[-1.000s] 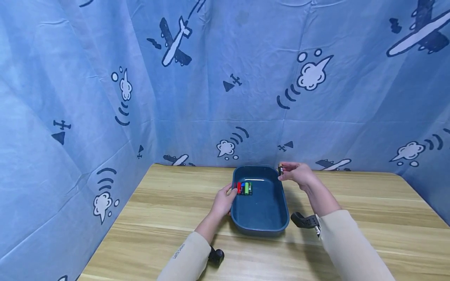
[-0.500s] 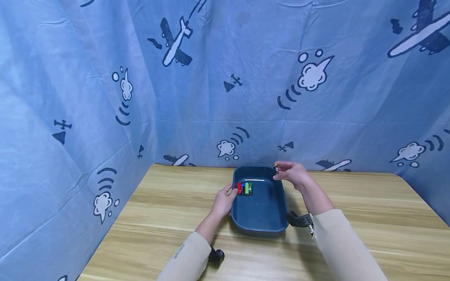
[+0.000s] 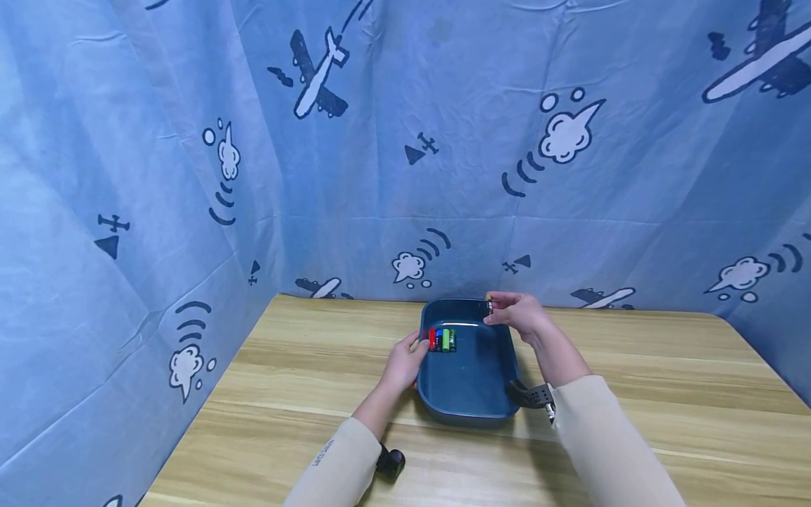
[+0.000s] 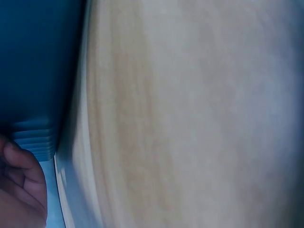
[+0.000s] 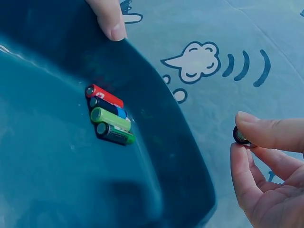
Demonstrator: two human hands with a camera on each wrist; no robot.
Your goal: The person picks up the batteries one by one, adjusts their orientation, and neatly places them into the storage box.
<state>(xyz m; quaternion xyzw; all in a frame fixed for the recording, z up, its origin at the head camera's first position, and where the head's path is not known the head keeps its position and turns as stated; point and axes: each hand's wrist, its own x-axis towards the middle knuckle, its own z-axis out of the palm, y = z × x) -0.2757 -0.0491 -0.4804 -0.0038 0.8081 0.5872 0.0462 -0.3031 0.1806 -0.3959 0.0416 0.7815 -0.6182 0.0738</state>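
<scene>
My left hand [image 3: 404,362] grips the left wall of a dark blue plastic bin [image 3: 469,394], thumb over the rim. Inside, against that wall, several batteries lie side by side: a red one [image 5: 107,96], a black-and-blue one [image 5: 109,107], a light green one [image 5: 110,118] and a dark one with a green end [image 5: 115,134]. Between thumb and fingertips, my right hand [image 3: 518,315] pinches another dark battery [image 5: 241,136], held above the bin's far right corner. In the left wrist view only curled fingers [image 4: 23,175] beside the bin's outer wall show.
The bin stands on a wood-grain table [image 3: 304,394]. Behind it hangs a blue curtain [image 3: 355,176] printed with planes and clouds. Black wrist straps with camera mounts [image 3: 531,396] stick out below the sleeves, the right one overlapping the bin's right rim.
My right hand has moved left with the pinched battery, from outside the bin's right rim to over its far right corner. The left hand and the row of batteries have stayed put.
</scene>
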